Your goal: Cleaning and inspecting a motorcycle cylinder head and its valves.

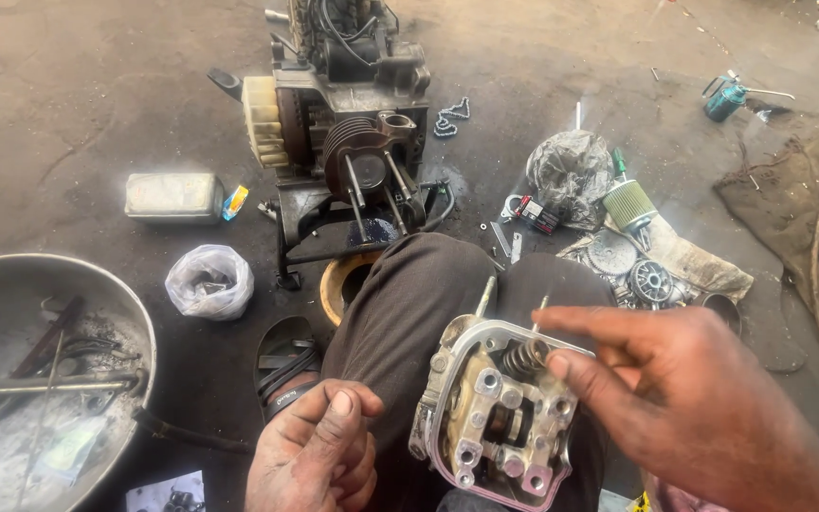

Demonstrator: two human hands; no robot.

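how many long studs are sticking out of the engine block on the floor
4 studs show on the engine block: upper left, lower left, upper right, lower right, around the piston. None looks hidden.

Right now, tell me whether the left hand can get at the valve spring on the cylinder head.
Probably yes. The left hand sits beside the cylinder head on the lap, but the right hand already has fingers at the valve spring, crowding it.

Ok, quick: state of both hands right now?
Left hand: curled nearly shut, fingers pinched together; whether it holds anything cannot be told.
Right hand: open, fingertips at the valve spring on the cylinder head.
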